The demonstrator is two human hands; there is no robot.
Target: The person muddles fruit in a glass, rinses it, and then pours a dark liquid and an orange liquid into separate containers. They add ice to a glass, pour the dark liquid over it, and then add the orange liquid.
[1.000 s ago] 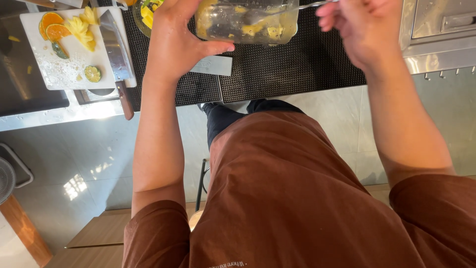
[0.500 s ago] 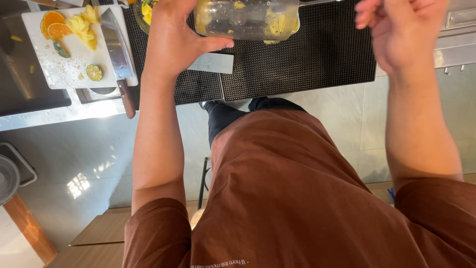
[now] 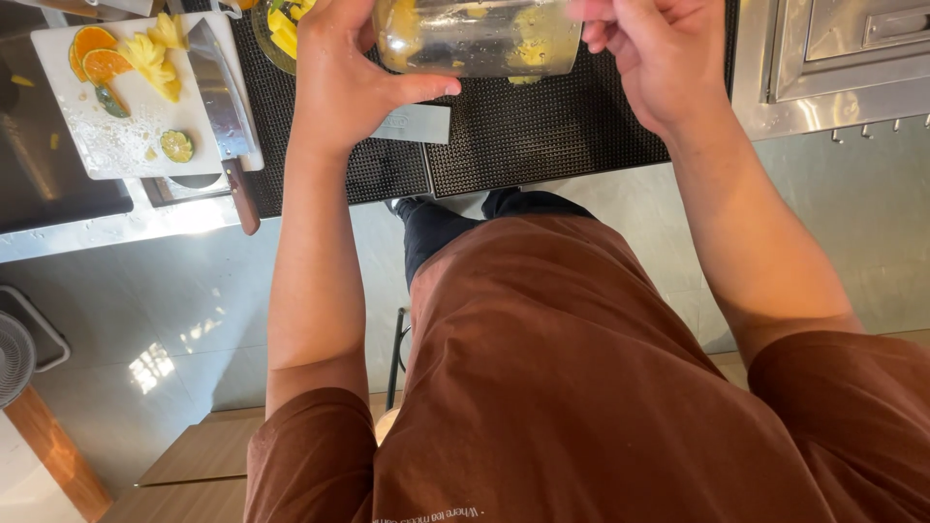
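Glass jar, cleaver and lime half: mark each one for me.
glass jar [image 3: 480, 39], head view, clear side wall.
cleaver [image 3: 215, 82], head view, flat of blade.
lime half [image 3: 176, 145], head view, cut face.

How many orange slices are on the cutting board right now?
2, both at the far-left corner of the white cutting board: one orange slice at the edge, the other overlapping it just nearer. More may lie hidden under the yellow fruit pieces beside them.
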